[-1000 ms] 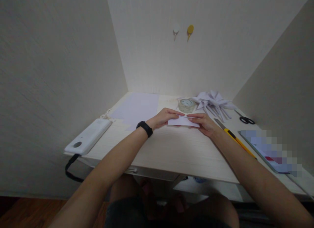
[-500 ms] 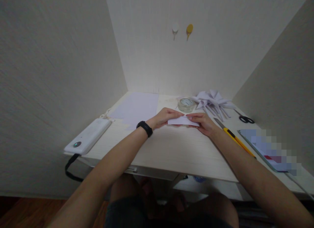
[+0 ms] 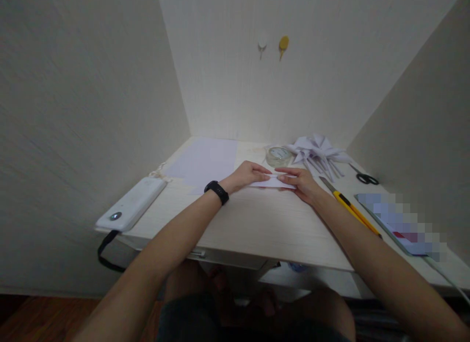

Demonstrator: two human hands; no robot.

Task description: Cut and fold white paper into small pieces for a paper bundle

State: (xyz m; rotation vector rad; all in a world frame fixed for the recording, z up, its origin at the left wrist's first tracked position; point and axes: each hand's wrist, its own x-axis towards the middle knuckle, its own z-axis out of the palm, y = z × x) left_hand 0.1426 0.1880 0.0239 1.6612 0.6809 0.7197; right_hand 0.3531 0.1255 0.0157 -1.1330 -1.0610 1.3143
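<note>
Mid-desk, toward the far edge, a small folded white paper lies flat on the desk; left hand and right hand both rest on it, fingertips meeting over the top edge, fingers pressed down on the sheet rather than lifting it; looks like a fold being creased. To do it well: line the edges up first, pin one end with the left, run the right along the fold in one pass, keep pressure even so the layers don't skew. Black wristband on the left wrist. Far side: tape roll, pile of folded paper pieces, scissors; right edge: yellow utility knife; far left: blank sheet; left edge: white device.
</note>
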